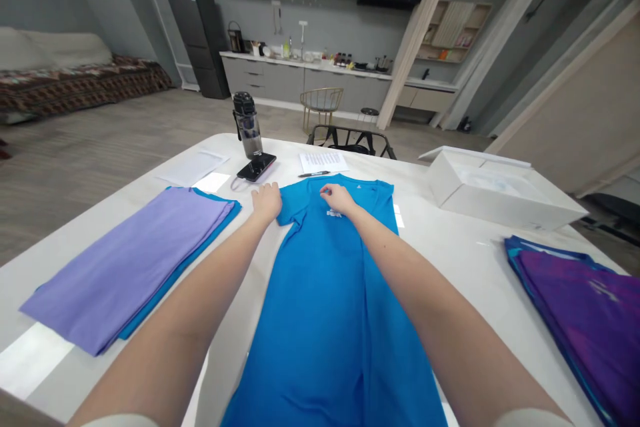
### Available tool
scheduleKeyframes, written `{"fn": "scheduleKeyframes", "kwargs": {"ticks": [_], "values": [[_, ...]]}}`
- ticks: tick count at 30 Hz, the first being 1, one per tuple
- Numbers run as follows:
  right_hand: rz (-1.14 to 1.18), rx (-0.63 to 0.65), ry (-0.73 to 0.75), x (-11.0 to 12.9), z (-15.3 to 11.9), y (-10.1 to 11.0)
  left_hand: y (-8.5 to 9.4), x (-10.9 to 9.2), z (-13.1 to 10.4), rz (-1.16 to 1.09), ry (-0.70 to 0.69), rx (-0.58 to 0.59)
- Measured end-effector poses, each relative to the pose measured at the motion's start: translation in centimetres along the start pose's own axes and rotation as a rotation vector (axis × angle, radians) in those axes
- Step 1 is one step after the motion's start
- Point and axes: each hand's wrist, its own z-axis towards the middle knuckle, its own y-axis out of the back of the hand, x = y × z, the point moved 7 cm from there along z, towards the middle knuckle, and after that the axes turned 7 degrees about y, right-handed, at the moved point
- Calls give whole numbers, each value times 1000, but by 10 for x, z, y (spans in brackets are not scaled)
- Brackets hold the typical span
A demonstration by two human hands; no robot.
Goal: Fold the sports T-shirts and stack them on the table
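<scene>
A blue T-shirt (320, 293) lies spread along the white table in front of me, its neckline at the far end and a small white print on the chest. At the cuff of its left-lying sleeve, my left hand (267, 202) has its fingers curled closed on the edge of the cloth. My right hand (339, 199) is over the upper chest, just above the print, with thumb and fingers bent together in a pinch. What lies between those fingertips is too small to make out. Lengthwise creases run down the right part of the shirt.
Folded lavender and blue clothes (145, 250) lie left; folded purple and blue clothes (590, 313) lie right. Beyond the shirt are a phone (257, 167), a bottle (249, 127), a pen (314, 174) and a printed sheet (324, 161). A white box (500, 190) stands back right.
</scene>
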Motion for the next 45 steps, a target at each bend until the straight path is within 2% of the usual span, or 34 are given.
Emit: {"fn": "scheduleKeyframes", "kwargs": {"ticks": [4,8,14,16,18,20,22,23,25,27,29,31,32,34,35,37,38,41,45], "values": [[-15,8,3,-3,54,-17,-9,1,14,75,-48,-23],[-102,5,51,2,88,-29,-13,5,16,83,16,-29],[-173,49,131,8,107,-39,-7,10,19,20,56,-34],[-158,29,155,8,106,-36,2,14,20,-115,104,9],[-117,-12,197,8,105,-26,19,11,20,-346,116,24],[-50,-67,228,3,102,-11,45,-5,18,-590,68,-35],[32,-119,243,-7,98,10,72,-33,13,-779,-6,-103],[74,-144,250,-13,95,21,81,-53,10,-857,-41,-109],[147,-178,258,-30,85,44,89,-103,2,-1014,-105,-34],[185,-202,221,-55,71,65,81,-154,-6,-1167,-117,117],[185,-223,102,-90,51,81,56,-195,-15,-1302,-49,320],[168,-234,-73,-130,25,91,25,-219,-22,-1311,16,480],[165,-229,-151,-147,12,93,11,-222,-22,-1247,27,499],[168,-194,-252,-172,-15,92,-7,-215,-16,-990,-21,397],[165,-162,-269,-178,-27,90,-11,-212,-11,-827,-116,313],[119,-96,-255,-180,-45,84,-15,-209,0,-513,-299,142],[80,-78,-239,-177,-51,82,-18,-208,6,-381,-361,95],[-8,-81,-216,-165,-64,76,-28,-212,22,-128,-477,69],[2,-92,-259,-158,-71,68,-38,-219,36,-3,-498,106]]}}
